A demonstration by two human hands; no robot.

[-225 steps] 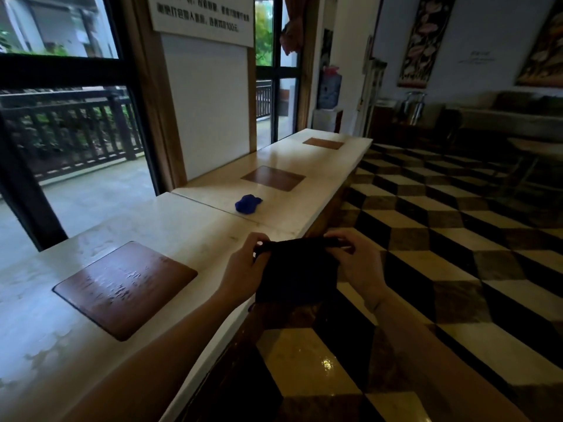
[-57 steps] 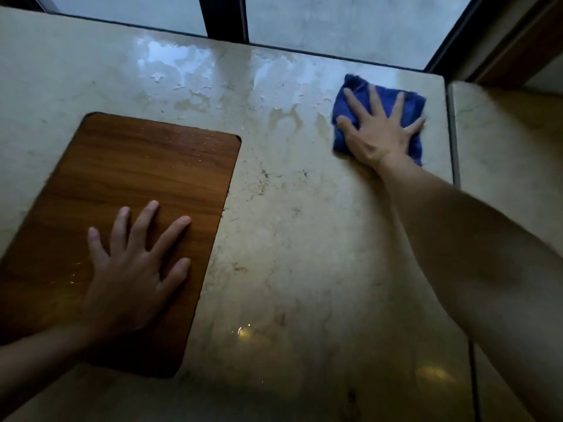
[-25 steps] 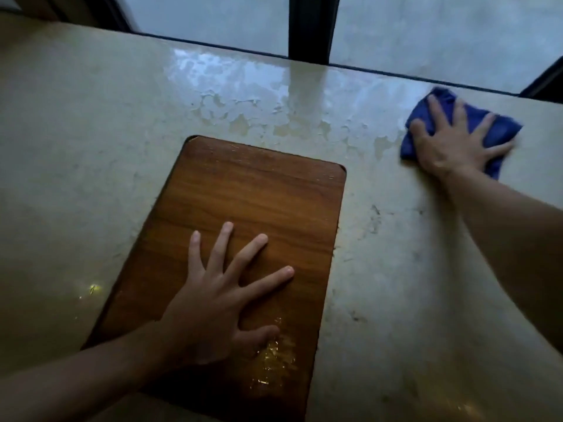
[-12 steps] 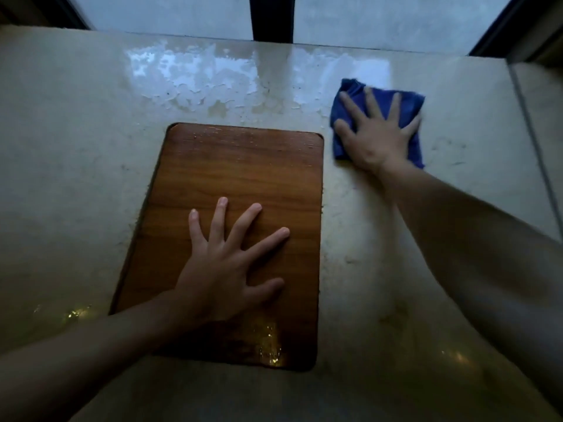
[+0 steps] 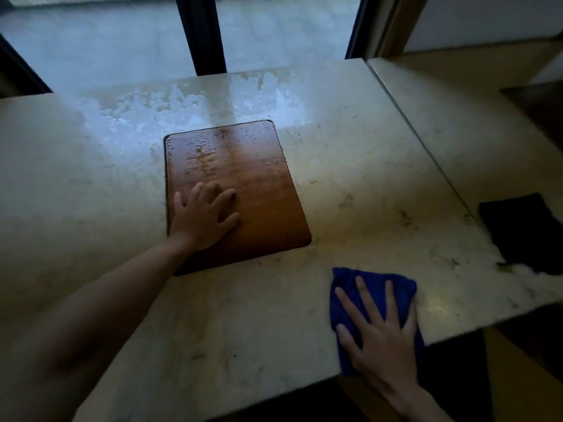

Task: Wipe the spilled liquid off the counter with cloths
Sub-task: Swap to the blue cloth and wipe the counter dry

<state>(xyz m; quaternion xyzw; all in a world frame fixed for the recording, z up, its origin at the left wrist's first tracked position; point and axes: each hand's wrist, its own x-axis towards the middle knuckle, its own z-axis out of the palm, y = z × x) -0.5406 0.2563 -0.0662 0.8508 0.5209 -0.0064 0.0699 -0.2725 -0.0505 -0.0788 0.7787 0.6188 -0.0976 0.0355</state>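
Note:
A blue cloth (image 5: 345, 287) lies flat at the near right edge of the pale marble counter (image 5: 350, 166). My right hand (image 5: 379, 336) presses down on it with straight, spread fingers. My left hand (image 5: 202, 216) rests flat with spread fingers on the brown wooden inlay panel (image 5: 262, 190) set into the counter. Spilled liquid (image 5: 146, 111) shines in patches along the far edge by the window, and droplets sit on the far part of the panel. A black cloth (image 5: 524, 233) lies on the counter at the right.
A window with a dark vertical frame bar (image 5: 201, 32) runs behind the counter. A seam (image 5: 420, 138) separates this slab from the adjoining counter at the right. The near counter edge drops off to the floor at bottom right.
My right hand has dragged the blue cloth from the far side of the counter back to the near right edge. My left hand stays on the wooden panel. The black cloth has come into view.

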